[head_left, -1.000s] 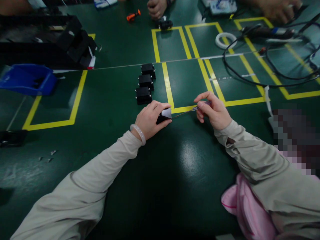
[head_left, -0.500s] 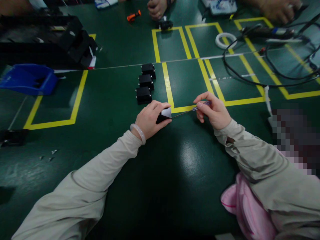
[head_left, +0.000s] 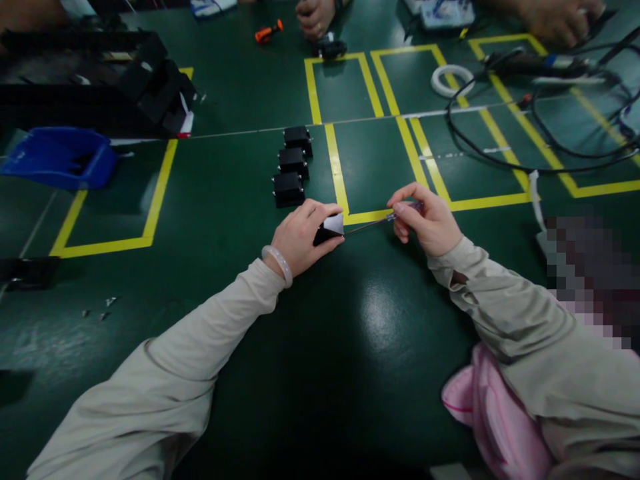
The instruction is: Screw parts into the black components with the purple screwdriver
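Note:
My left hand (head_left: 300, 235) is closed round a small black block (head_left: 327, 233) with a pale shiny top face, holding it at the table surface. In my right hand (head_left: 425, 220) a thin screwdriver (head_left: 404, 211) is pinched by its clear purplish handle. Its slim shaft runs left, and the tip meets the right side of the block; the exact contact is too small to make out. Just beyond my left hand, three black blocks (head_left: 289, 189) with small metal screws at their sides stand in a row.
Loose screws (head_left: 103, 316) lie at the left. A blue bin (head_left: 65, 160) stands by a large black housing (head_left: 100, 87). Across the green table are an orange screwdriver (head_left: 269, 31), a tape roll (head_left: 452, 81), a looped black cable (head_left: 500, 167) and other people's hands (head_left: 316, 19). A pink cloth item (head_left: 500, 413) sits lower right.
Almost nothing differs. My hands, the block and the screwdriver hold their places, with only a very slight shift of the whole view.

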Tool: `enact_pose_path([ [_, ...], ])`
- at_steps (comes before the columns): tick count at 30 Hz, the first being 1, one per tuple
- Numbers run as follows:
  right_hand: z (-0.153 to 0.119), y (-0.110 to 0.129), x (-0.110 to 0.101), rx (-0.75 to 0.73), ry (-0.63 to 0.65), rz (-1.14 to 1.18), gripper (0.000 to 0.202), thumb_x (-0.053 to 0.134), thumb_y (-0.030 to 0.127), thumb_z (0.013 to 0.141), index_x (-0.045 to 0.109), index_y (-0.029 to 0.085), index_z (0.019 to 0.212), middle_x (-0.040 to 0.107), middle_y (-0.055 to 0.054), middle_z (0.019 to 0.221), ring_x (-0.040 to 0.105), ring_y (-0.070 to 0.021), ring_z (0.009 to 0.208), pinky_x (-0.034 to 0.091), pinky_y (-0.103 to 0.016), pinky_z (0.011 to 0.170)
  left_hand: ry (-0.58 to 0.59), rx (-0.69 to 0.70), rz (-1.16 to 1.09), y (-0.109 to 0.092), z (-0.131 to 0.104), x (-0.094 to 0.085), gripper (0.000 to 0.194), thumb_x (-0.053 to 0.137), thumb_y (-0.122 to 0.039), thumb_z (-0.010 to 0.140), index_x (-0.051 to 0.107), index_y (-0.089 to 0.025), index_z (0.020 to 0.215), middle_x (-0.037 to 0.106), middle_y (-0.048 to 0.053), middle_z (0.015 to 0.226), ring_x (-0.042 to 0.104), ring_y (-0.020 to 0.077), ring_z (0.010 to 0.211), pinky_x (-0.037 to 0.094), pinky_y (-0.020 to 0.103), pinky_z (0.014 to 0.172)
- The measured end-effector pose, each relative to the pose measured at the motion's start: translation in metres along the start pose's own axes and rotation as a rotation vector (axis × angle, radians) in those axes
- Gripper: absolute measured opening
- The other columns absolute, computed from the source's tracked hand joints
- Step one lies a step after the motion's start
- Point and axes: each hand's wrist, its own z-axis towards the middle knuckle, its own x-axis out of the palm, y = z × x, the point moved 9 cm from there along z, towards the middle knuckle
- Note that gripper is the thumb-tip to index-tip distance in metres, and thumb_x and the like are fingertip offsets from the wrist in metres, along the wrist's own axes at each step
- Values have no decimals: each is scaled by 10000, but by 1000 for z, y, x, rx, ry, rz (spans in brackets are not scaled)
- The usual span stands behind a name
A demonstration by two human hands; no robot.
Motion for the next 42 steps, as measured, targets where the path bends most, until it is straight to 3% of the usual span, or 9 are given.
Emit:
enact_pose_path([
  [9,1,-3,-2,-45,-23,-17,315,694,508,910,579,223,846,368,127,386,359,-66,288,335,-233,330,3,5,-3,0,0,1,432,679,-339,931,554,-180,1313,634,113,1224,640,266,1130,554,437,969],
  [16,-2,5,0,-96,-14,-35,297,737,450,886,566,221,965,537,88,513,489,-82,366,349,-222,358,0,0,-2,1,0,1,429,678,-334,930,545,-193,1313,631,109,1233,638,263,1138,554,437,967],
  [22,-3,5,1,-111,-18,-39,271,665,477,941,580,224,895,405,115,417,408,-79,313,343,-239,339,3,3,-6,0,0,0,427,674,-342,935,545,-193,1314,632,107,1237,639,261,1143,554,434,969],
  [28,-7,15,2,-169,-16,-128,201,658,419,955,575,237,973,525,78,512,494,-99,381,358,-256,384,1,3,0,0,1,0,432,681,-332,928,553,-184,1313,634,110,1229,640,264,1133,555,436,966],
  [35,-7,12,3,-169,1,-112,234,621,450,977,594,226,919,400,106,431,402,-83,322,331,-257,348,-2,8,-4,0,0,0,423,667,-340,936,552,-183,1311,633,109,1225,638,262,1128,555,436,961],
  [42,-5,9,3,-131,3,-69,263,673,463,937,555,237,1003,495,97,504,476,-93,366,361,-241,360,7,8,-8,1,0,1,432,675,-331,931,550,-182,1316,632,112,1228,636,264,1135,553,440,969],
])
